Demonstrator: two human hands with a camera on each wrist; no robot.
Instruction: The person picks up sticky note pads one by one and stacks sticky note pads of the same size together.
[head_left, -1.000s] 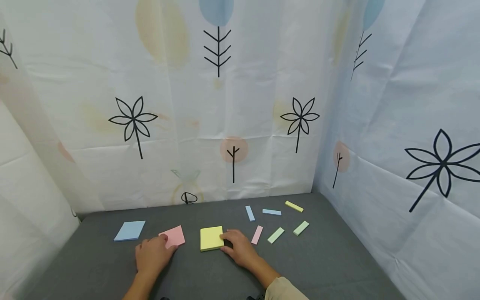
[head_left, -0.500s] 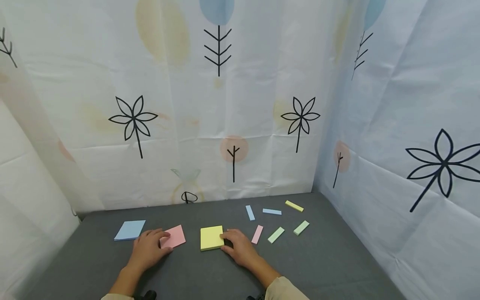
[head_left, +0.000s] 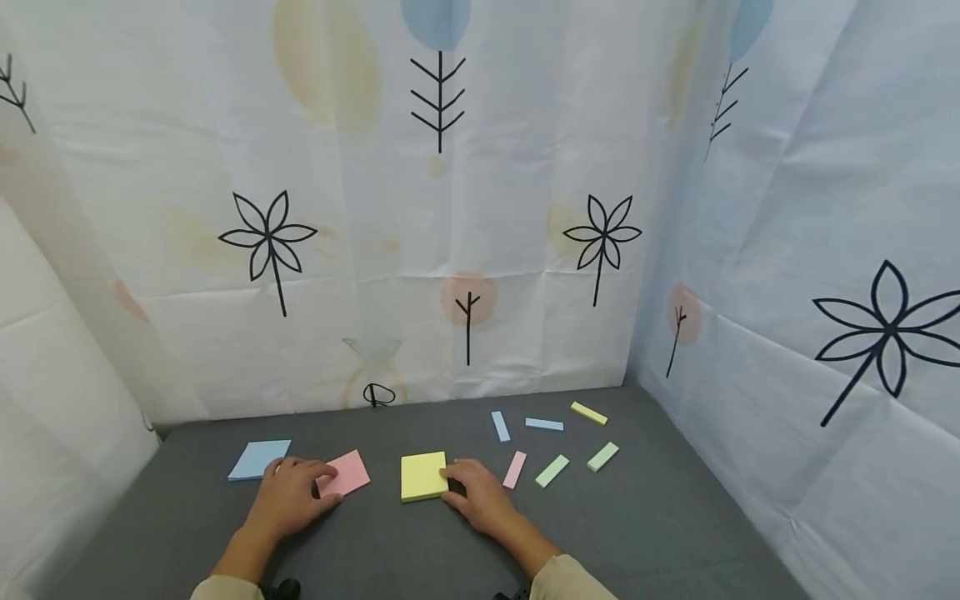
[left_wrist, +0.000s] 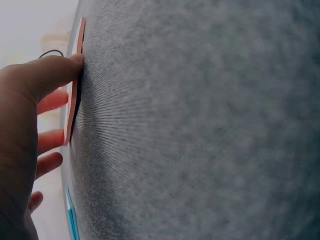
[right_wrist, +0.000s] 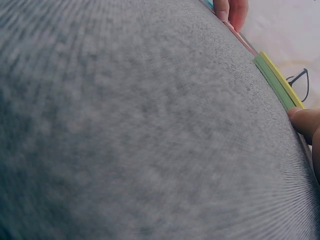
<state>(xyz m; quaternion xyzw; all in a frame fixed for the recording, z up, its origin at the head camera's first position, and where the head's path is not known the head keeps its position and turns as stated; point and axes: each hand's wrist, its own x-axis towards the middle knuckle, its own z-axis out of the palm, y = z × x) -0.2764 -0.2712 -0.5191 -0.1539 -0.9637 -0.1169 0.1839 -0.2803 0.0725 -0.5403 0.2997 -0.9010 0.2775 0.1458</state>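
Left hand (head_left: 287,496), thumb and fingers pinching pink square pad (head_left: 348,472) by its left side, right hand (head_left: 482,500) gripping right edge of yellow square pad (head_left: 423,477), green lower layer (right_wrist: 275,82), six small strips (head_left: 552,471) rightward, grey table (head_left: 390,554).

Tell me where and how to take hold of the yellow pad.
I'd pinch the yellow pad by its right edge, coming from the right, where the right hand grips it. It lies flat on the table, and its thick side, yellow over green in the right wrist view, likely offers good purchase. The pink pad lies to its left.
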